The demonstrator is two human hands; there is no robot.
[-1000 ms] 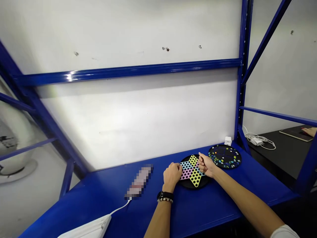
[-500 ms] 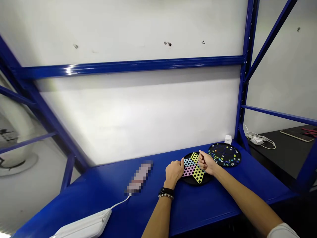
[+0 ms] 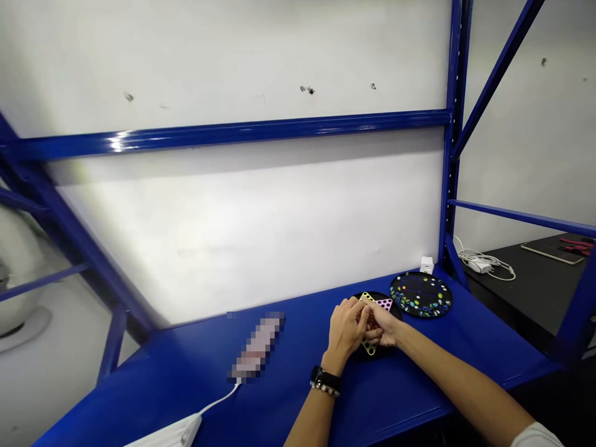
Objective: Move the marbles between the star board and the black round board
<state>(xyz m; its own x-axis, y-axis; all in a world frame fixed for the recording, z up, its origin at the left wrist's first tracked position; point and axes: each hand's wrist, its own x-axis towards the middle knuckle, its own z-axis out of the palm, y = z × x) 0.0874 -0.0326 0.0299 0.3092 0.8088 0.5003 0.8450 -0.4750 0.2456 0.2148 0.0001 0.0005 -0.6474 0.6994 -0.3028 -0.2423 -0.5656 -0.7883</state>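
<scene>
A round black game board with a star of yellow and pink perforated triangles (image 3: 384, 304) lies on the blue shelf (image 3: 288, 391). Both hands meet above it and hide most of it. My left hand (image 3: 347, 328), with a watch and bead bracelet on the wrist, is curled against my right hand (image 3: 382, 325). The fingers of both are closed together over the board's middle; something small and reddish shows between them. To the right lies a second round black tray (image 3: 421, 293) ringed with several coloured marbles.
A blurred pinkish object (image 3: 255, 347) lies left of the hands, with a white cable running to a white device (image 3: 174, 433) at the front edge. A white charger (image 3: 426, 265) stands by the blue upright. White cables (image 3: 484, 264) and a tablet (image 3: 554, 251) lie on the black table at right.
My left hand has moved right from the board's left edge to meet my right hand over the board. The board is now mostly covered. The view has shifted slightly.
</scene>
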